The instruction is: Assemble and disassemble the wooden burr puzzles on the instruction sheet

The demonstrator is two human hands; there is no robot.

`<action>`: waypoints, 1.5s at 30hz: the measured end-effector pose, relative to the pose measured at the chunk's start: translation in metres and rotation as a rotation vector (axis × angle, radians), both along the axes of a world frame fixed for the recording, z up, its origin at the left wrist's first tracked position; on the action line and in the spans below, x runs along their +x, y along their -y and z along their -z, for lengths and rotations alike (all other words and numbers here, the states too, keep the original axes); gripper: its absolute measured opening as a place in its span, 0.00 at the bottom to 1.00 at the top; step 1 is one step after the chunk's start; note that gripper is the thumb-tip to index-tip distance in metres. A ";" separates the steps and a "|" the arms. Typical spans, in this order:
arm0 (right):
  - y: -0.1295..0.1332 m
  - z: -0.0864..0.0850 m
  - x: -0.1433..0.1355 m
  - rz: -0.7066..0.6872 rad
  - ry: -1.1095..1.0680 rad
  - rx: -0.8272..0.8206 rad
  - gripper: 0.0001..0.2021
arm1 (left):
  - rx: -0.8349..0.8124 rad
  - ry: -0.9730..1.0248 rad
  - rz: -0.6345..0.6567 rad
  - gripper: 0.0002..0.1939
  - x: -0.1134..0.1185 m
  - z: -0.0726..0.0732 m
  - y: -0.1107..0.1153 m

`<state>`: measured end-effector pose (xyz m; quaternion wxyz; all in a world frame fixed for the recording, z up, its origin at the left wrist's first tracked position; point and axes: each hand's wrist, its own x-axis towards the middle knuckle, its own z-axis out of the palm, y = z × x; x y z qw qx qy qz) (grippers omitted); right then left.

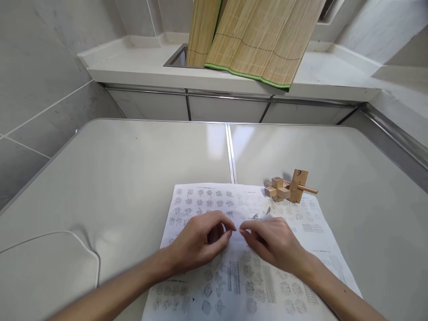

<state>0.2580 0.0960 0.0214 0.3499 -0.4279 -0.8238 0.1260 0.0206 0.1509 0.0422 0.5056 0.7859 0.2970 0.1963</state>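
Observation:
My left hand (203, 236) hovers over the middle of a large printed sheet (187, 263), thumb and forefinger pinched nearly together. Facing it, with a narrow gap between the fingertips, is my right hand (272, 238), also closed in a pinch. Anything between the fingers is too small to make out. Just beyond the right hand lie two small dark scraps, one a grey flake (255, 216) and the other a thin sliver (268, 210). Crumbs are scattered near the sheet's far right edge.
An interlocking wooden block puzzle (277, 189) stands at the sheet's far right, against an upright marked wooden plate (297, 186) with a rod through it. A white cable (90, 250) lies at left. A bamboo mat (254, 40) hangs over the white counter (140, 73) behind the table.

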 end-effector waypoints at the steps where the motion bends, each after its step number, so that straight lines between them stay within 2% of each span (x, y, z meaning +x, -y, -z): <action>1: 0.000 0.001 -0.003 -0.024 0.003 -0.014 0.06 | -0.005 -0.010 0.006 0.06 0.000 0.000 0.000; 7: -0.003 0.006 -0.006 -0.024 -0.024 -0.106 0.05 | 0.003 -0.057 0.007 0.08 0.000 0.000 -0.001; 17: -0.005 0.012 -0.006 0.004 -0.028 -0.145 0.06 | 0.029 -0.087 -0.006 0.10 0.002 -0.002 -0.002; 45: -0.009 0.011 -0.005 0.048 -0.023 -0.106 0.11 | 0.105 -0.141 -0.007 0.09 0.005 -0.003 -0.004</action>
